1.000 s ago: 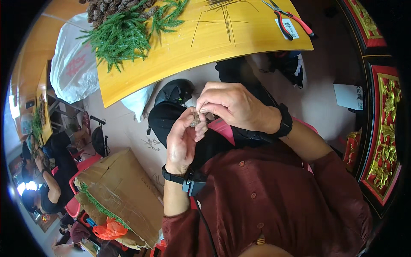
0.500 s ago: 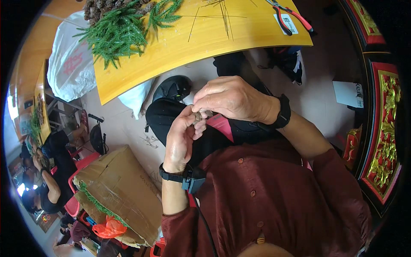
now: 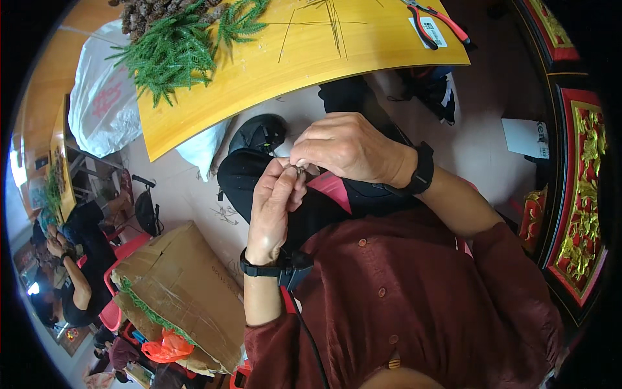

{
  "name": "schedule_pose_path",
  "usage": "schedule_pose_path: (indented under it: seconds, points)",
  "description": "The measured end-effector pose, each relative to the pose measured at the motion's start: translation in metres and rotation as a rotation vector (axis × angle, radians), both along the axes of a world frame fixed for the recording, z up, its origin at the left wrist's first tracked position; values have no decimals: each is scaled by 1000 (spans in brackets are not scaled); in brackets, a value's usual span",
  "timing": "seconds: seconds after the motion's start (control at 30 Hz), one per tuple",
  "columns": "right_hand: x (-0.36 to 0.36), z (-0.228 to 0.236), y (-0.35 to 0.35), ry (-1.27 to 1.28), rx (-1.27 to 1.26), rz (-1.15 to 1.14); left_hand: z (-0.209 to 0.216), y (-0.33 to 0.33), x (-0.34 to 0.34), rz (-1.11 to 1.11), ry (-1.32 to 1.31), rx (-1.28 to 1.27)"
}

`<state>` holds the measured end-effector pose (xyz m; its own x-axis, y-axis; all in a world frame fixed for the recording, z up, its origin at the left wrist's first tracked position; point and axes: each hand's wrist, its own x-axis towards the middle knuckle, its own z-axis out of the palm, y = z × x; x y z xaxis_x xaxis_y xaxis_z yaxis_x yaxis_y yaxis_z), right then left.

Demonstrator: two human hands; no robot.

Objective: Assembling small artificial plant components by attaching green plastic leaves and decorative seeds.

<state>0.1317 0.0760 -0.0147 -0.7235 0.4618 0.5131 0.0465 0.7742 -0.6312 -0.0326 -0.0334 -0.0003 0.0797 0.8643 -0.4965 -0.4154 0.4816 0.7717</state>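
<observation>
Yellow table (image 3: 259, 71) blocks ahead of left fingers (image 3: 284, 187); leftward room reaches cardboard box (image 3: 188, 285).

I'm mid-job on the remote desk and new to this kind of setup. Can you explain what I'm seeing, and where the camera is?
There is no robot here: a seated person works with bare hands. The single view comes from a fisheye camera on their head, looking down, so straight edges bend and picture left is their left.

The left hand and right hand meet above the lap, fingertips together at a small brownish thing; the fingers hide most of it, so I can't tell its shape.

On the yellow table ahead are green sprigs, brown pine cones, thin dark strands and red-and-black pliers. A cardboard box stands at the person's left.
</observation>
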Motion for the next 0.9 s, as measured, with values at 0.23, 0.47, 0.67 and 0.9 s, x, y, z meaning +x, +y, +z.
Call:
schedule_pose_path:
  seconds: [0.23, 0.47, 0.67, 0.9]
  points:
    - [-4, -8, -16, -15, -89, -230, -3, 5, 16, -50, 963, 374]
    - [-4, -5, -16, -131, -439, -255, -1, 10, 28, -19, 1385, 572]
    - [6, 10, 7, -51, -597, -215, 1, 10, 11, 100, 527, 276]
    - [6, 17, 7, 6, -181, -85, 13, 6, 3, 47, 162, 136]
